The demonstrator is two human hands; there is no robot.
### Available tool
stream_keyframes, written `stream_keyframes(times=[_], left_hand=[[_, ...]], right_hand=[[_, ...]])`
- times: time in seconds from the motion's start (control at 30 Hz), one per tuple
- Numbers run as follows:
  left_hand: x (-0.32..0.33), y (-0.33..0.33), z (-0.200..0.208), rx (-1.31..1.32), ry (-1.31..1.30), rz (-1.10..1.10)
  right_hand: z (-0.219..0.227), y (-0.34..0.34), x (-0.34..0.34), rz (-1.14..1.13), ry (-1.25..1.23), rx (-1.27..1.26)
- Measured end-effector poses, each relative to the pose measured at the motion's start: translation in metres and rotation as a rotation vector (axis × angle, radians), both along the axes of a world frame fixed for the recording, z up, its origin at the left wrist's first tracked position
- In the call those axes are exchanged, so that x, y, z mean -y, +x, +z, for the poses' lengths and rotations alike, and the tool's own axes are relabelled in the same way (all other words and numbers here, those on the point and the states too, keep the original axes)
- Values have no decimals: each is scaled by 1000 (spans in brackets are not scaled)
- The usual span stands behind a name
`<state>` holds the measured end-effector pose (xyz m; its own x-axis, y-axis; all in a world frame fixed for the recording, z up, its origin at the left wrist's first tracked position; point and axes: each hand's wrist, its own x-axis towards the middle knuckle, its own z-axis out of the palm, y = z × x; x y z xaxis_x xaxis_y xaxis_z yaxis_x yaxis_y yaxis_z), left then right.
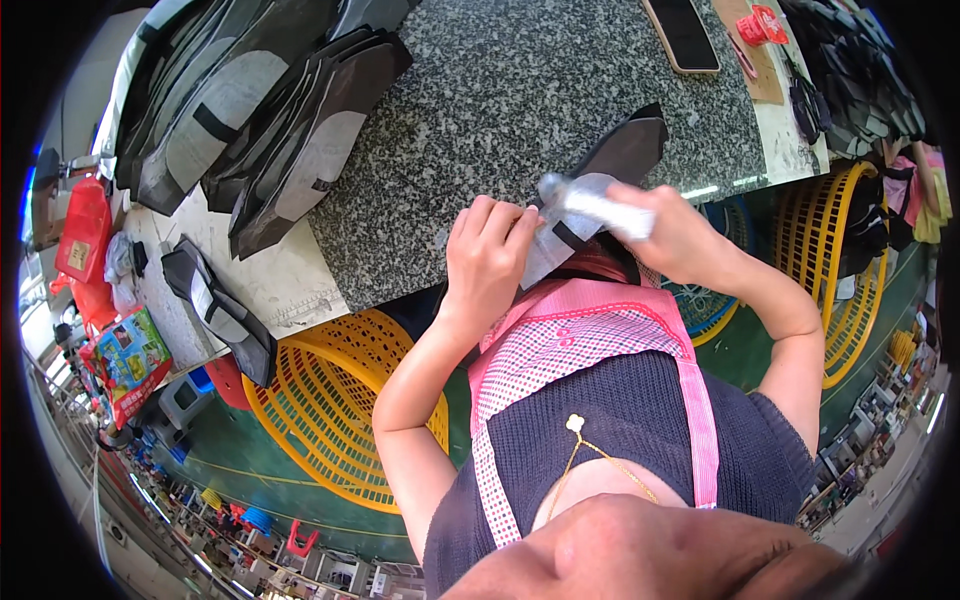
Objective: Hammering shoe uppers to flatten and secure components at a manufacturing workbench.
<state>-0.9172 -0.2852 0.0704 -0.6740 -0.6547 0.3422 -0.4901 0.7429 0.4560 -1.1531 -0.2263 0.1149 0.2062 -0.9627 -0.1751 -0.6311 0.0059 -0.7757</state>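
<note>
A flat black-and-grey shoe upper [625, 147] with a short black strip lies at the table's near edge, part of it over the edge towards my lap. My left hand [488, 250] is closed at its left edge, fingers bent and pinching the material. Above the grey lining, my right hand [680, 235] is wrapped round a silver hammer-like tool [600, 208]. Motion smears this tool, so its exact kind is unclear. Its rounded end lies close to my left fingertips; whether it touches the upper cannot be made out.
Stacks of similar uppers [215, 130] cover the speckled stone table's [450, 110] far left. A phone [683, 35] and red object [762, 25] lie far right. Yellow baskets [330, 400] stand below on both sides. A loose upper [215, 305] rests at the left edge.
</note>
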Motion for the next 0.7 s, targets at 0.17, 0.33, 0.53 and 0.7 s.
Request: stream_keyframes(times=[0.17,0.33,0.53,0.7], left_hand=[[5,14,0,-38,391,101],[-6,15,-3,-14,52,6],[-4,29,0,-9,287,50],[-13,28,-3,-52,93,6]], right_hand=[[-1,-2,11,49,100,78],[19,8,7,-78,32,181],[-3,12,7,81,91,36],[17,18,9,-33,-120,147]])
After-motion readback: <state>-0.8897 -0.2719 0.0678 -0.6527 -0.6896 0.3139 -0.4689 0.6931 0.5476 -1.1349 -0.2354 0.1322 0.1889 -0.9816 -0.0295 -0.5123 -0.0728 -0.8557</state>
